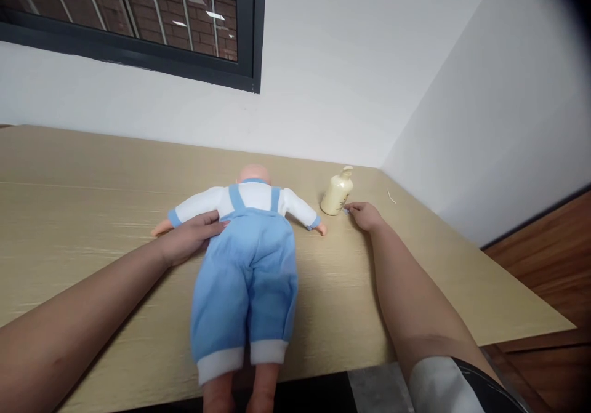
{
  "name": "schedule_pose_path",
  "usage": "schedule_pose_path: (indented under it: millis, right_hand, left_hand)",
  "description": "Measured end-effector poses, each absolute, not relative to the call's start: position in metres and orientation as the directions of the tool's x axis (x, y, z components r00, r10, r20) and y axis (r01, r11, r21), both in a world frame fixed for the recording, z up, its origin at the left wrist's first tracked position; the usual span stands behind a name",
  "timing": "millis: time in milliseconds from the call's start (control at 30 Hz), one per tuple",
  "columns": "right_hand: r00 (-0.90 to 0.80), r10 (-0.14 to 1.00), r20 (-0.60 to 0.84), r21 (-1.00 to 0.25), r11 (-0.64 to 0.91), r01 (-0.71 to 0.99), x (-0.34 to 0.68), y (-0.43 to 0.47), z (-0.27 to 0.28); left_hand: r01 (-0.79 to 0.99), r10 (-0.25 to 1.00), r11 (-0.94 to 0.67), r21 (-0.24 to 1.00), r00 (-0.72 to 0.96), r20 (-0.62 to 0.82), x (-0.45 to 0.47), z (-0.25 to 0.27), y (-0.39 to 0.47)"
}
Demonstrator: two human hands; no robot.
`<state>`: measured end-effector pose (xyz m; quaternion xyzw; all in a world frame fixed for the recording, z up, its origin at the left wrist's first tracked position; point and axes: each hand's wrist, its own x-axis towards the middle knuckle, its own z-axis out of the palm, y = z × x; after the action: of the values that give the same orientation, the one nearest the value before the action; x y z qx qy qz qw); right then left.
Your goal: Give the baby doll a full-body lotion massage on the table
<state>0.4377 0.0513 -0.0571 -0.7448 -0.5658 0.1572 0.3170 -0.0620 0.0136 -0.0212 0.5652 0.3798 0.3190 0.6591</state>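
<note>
A baby doll (252,240) in blue overalls and a white long-sleeved top lies face down, its arms spread and its lower legs reaching past the table's near edge. My left hand (191,237) grips the doll's left-hand side at the waist, thumb on the overalls, fingers tucked below the arm. Right of the doll stands a glossy cream pump bottle (338,195). Beside the bottle's base, my right hand (364,216) is closed at the fingertips around a small bluish thing, too small to make out.
The wooden table (115,167) runs back to a white wall (351,62), with a dark-framed barred window (252,31) at upper left. A thin pale strip (391,196) lies right of the bottle. Brown wooden panels (549,253) stand beyond the table's right edge.
</note>
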Motion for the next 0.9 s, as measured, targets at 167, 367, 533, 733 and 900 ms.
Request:
schedule_pose_path:
  millis: [167, 367, 533, 733, 900]
  right_hand:
    - [0.414, 0.892, 0.184, -0.681, -0.188, 0.708, 0.443, 0.054, -0.062]
    - [0.467, 0.859, 0.211, -0.717, -0.188, 0.671, 0.440, 0.053, -0.061]
    - [0.473, 0.856, 0.208, -0.733, -0.185, 0.655, 0.433, 0.053, -0.059]
    - [0.457, 0.869, 0.189, -0.712, -0.199, 0.673, 0.431, 0.058, -0.061]
    - [0.474, 0.853, 0.219, -0.738, -0.173, 0.652, 0.434, 0.057, -0.064]
  left_hand:
    - [0.023, 0.856, 0.140, 0.990, 0.499, -0.132, -0.062, -0.022, 0.014]
    - [0.033, 0.856, 0.136, 0.990, 0.499, -0.134, -0.061, -0.023, 0.015]
    - [0.067, 0.866, 0.112, 0.991, 0.483, -0.131, -0.060, -0.022, 0.014]
    - [0.054, 0.871, 0.118, 0.992, 0.474, -0.130, -0.059, -0.019, 0.012]
    - [0.038, 0.866, 0.125, 0.991, 0.483, -0.128, -0.061, -0.022, 0.014]
